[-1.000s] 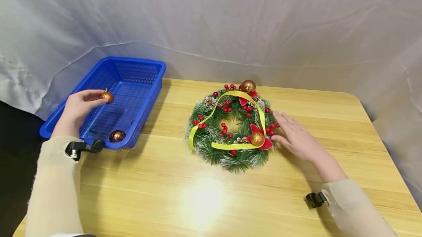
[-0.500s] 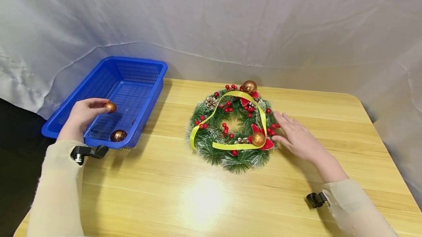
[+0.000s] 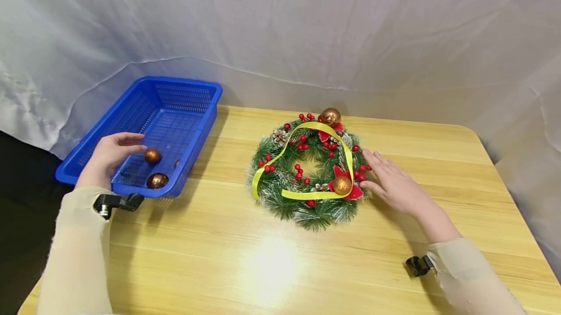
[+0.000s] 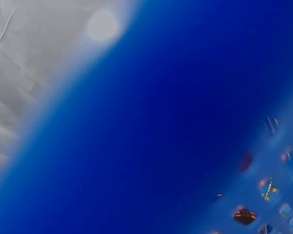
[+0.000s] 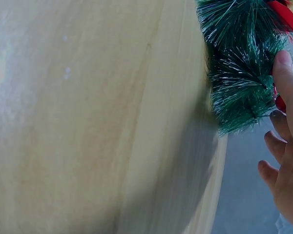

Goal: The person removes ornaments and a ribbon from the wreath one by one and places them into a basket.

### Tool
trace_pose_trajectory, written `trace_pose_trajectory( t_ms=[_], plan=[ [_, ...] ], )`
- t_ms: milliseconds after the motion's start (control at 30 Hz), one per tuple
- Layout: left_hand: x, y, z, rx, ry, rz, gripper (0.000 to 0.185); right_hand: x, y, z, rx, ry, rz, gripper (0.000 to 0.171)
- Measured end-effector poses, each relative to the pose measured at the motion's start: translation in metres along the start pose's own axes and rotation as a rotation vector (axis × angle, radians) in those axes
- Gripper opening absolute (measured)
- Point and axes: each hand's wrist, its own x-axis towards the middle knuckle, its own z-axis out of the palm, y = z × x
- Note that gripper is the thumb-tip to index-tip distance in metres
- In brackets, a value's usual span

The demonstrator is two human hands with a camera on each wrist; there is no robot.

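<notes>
Over the blue plastic basket [image 3: 206, 130], my left hand [image 3: 113, 155] hangs with thumb and fingers parted. A glittery copper bauble [image 3: 152, 155] is in the basket just off the fingertips, clear of them. A shiny brown bauble [image 3: 157, 180] lies near the basket's front wall. The left wrist view is mostly filled by the blurred basket wall [image 4: 151, 126], and the hand's grasp is hidden there. My right hand [image 3: 393, 182] rests with straight fingers against the right edge of a green wreath [image 3: 285, 203]; in the right wrist view its thumb [image 5: 284, 73] touches the needles.
A yellow ribbon [image 3: 313, 194] lies loosely across the wreath, among red berries, pine cones and two copper baubles, one being the glittery bauble [image 3: 342, 185]. A grey-white curtain [image 3: 307, 32] hangs behind the wooden table [image 3: 210, 256].
My left hand has moved slightly right and lower over the basket and let go of the glittery bauble, which now sits apart from the fingers. The right hand stays at the wreath.
</notes>
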Motion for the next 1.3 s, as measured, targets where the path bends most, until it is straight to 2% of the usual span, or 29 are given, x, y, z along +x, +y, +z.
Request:
trace_pose_trajectory(
  t_ms=[133, 267, 433, 567, 700, 933, 1000, 1133, 1300],
  plan=[
    [-0.001, 0.007, -0.002, -0.043, 0.070, 0.019, 0.056, -0.001, -0.001, 0.000, 0.006, -0.005, 0.018, 0.076],
    [-0.006, 0.024, -0.004, -0.052, 0.130, 0.048, 0.061, -0.001, -0.002, 0.000, 0.009, -0.005, 0.023, 0.076],
    [-0.018, 0.059, 0.000, -0.050, 0.152, 0.138, 0.060, 0.000, -0.002, 0.000, 0.018, -0.005, -0.001, 0.076],
    [-0.029, 0.098, 0.015, -0.106, 0.145, 0.230, 0.054, 0.000, -0.003, 0.000, 0.025, -0.009, -0.004, 0.076],
    [-0.038, 0.134, 0.041, -0.177, 0.104, 0.341, 0.048, 0.000, -0.003, 0.000, 0.026, -0.006, -0.001, 0.076],
    [-0.054, 0.182, 0.100, -0.407, -0.004, 0.505, 0.042, -0.001, -0.003, 0.001, 0.029, 0.002, 0.006, 0.076],
    [-0.058, 0.191, 0.118, -0.446, -0.043, 0.553, 0.043, 0.000, -0.003, 0.001, 0.032, 0.005, 0.009, 0.076],
    [-0.064, 0.205, 0.157, -0.491, -0.146, 0.603, 0.045, 0.000, -0.004, 0.001, 0.040, 0.002, 0.008, 0.076],
    [-0.072, 0.217, 0.208, -0.490, -0.273, 0.614, 0.046, 0.000, -0.003, 0.001, 0.046, -0.002, 0.012, 0.076]
  ],
)
